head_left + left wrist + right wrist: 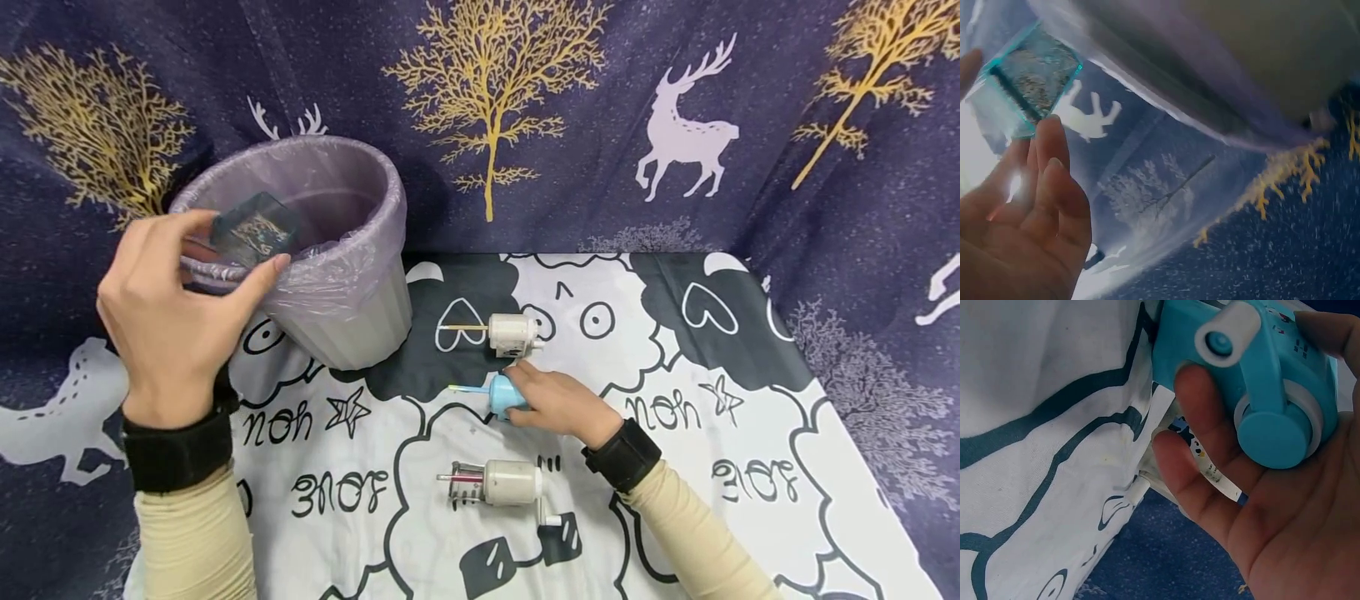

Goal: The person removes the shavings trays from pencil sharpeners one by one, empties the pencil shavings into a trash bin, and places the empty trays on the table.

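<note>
3 sharpeners (513, 483), 3 pencils (472, 389), 1 container (255, 229), 1 bin (360, 325)

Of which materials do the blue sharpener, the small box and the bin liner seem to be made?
Blue sharpener: probably hard moulded plastic with a smooth satin finish; no grain shows.
Small box: likely rigid, teal-tinted plastic, glossy; bits inside show through it, though glass remains possible.
Bin liner: seems thin plastic film, translucent purple and shiny, with creases catching the light.
</note>
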Available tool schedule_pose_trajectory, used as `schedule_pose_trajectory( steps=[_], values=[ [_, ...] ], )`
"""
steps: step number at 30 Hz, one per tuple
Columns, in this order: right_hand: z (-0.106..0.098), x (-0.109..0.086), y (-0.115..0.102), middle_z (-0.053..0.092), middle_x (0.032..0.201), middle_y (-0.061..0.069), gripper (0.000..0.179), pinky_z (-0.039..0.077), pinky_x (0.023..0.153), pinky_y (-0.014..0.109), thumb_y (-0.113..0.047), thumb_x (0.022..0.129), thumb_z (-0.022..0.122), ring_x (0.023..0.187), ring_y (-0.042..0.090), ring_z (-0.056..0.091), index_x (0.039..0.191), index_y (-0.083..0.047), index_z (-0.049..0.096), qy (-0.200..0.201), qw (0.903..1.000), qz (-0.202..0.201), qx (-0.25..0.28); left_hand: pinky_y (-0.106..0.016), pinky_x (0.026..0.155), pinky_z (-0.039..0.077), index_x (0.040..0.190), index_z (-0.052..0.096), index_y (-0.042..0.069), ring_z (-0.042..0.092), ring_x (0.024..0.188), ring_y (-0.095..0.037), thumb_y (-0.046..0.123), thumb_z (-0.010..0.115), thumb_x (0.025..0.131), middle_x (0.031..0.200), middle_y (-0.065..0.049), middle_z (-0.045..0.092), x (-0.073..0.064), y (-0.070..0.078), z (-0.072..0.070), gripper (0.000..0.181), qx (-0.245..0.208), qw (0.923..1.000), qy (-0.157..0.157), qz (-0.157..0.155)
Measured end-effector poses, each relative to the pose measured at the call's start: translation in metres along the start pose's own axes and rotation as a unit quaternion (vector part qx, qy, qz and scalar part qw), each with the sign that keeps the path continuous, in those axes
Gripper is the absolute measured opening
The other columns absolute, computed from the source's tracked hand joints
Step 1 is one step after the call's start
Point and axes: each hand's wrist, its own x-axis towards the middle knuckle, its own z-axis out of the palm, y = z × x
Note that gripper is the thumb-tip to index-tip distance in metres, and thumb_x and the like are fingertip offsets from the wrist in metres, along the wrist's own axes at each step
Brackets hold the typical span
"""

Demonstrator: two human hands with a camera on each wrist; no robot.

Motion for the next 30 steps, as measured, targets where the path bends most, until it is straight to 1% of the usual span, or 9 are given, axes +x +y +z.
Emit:
schedule_pose_trajectory(
  steps=[2,4,6,8,10,12,14,21,30],
  values=[
    [0.001,0.0,0.001,0.054,0.11,0.005,0.046,0.052,0.069,0.037,-0.032,0.095,0.071,0.072,0.015,0.052,0.127,-0.003,0.058,0.002,1.0,0.001,-0.003,-0.015,0.081,0.032,0.121,0.078,0.003,0.063,0.088,-0.032,0.039,0.097,0.077,0.108,-0.021,0.072,0.007,-0.007,0.0,0.06,0.032,0.999,-0.029,0.011],
    [0.002,0.001,0.001,0.054,0.111,0.005,0.046,0.052,0.069,0.037,-0.032,0.094,0.071,0.072,0.015,0.052,0.127,-0.002,0.058,0.005,1.0,0.0,-0.005,-0.014,0.079,0.029,0.123,0.077,0.004,0.061,0.081,-0.014,0.03,0.099,0.076,0.114,-0.022,0.072,0.013,-0.012,0.001,0.059,0.047,0.9974,-0.052,0.016],
    [0.003,0.0,0.001,0.054,0.11,0.005,0.045,0.053,0.069,0.038,-0.032,0.094,0.071,0.072,0.015,0.052,0.126,-0.003,0.058,0.006,1.0,-0.001,-0.006,-0.014,0.076,0.028,0.124,0.077,0.004,0.05,0.077,0.007,0.022,0.1,0.075,0.119,-0.02,0.072,0.017,-0.016,0.004,0.057,0.051,0.996,-0.07,0.021],
    [0.003,0.0,0.0,0.054,0.11,0.005,0.045,0.053,0.069,0.038,-0.032,0.094,0.071,0.072,0.015,0.052,0.125,-0.003,0.058,0.007,0.9999,-0.002,-0.007,-0.02,0.074,0.037,0.125,0.077,0.004,0.044,0.074,0.014,0.015,0.099,0.077,0.123,-0.02,0.071,0.02,-0.018,0.006,0.054,0.057,0.9943,-0.084,0.03],
    [0.004,0.0,0.0,0.054,0.109,0.005,0.045,0.053,0.069,0.038,-0.032,0.094,0.072,0.073,0.015,0.053,0.125,-0.003,0.058,0.008,0.9999,-0.003,-0.009,-0.034,0.068,0.046,0.126,0.076,0.004,0.053,0.066,0.004,0.011,0.095,0.08,0.127,-0.019,0.07,0.021,-0.02,0.007,0.05,0.074,0.9918,-0.093,0.047],
    [0.003,0.0,-0.001,0.054,0.111,0.006,0.046,0.054,0.07,0.039,-0.033,0.094,0.072,0.073,0.016,0.053,0.127,-0.003,0.058,0.007,0.9999,-0.002,-0.012,-0.053,0.062,0.046,0.127,0.075,0.005,0.061,0.062,-0.021,0.007,0.09,0.083,0.133,-0.018,0.067,0.023,-0.021,0.008,0.047,0.096,0.989,-0.095,0.062],
    [0.003,0.0,0.0,0.055,0.113,0.006,0.048,0.055,0.071,0.039,-0.033,0.095,0.072,0.074,0.016,0.054,0.128,-0.002,0.057,0.005,0.9999,0.001,-0.014,-0.066,0.058,0.042,0.128,0.074,0.005,0.06,0.063,-0.045,0.005,0.087,0.085,0.138,-0.018,0.064,0.025,-0.021,0.009,0.045,0.117,0.9855,-0.095,0.078],
    [0.002,0.0,0.0,0.055,0.116,0.008,0.051,0.056,0.073,0.041,-0.034,0.095,0.071,0.075,0.018,0.056,0.133,-0.003,0.057,-0.006,0.9998,0.014,-0.01,-0.068,0.063,0.046,0.131,0.072,0.004,0.066,0.072,-0.05,0.002,0.086,0.088,0.135,-0.02,0.067,0.029,-0.025,0.01,0.045,0.118,0.9815,-0.113,0.1],
    [0.003,-0.001,0.0,0.055,0.115,0.006,0.048,0.055,0.072,0.041,-0.034,0.097,0.07,0.076,0.017,0.056,0.132,-0.004,0.057,-0.005,0.9999,0.013,-0.002,-0.071,0.059,0.044,0.134,0.071,0.008,0.063,0.073,-0.06,0.002,0.086,0.089,0.137,-0.018,0.067,0.029,-0.025,0.012,0.048,0.135,0.978,-0.109,0.116]
  ],
)
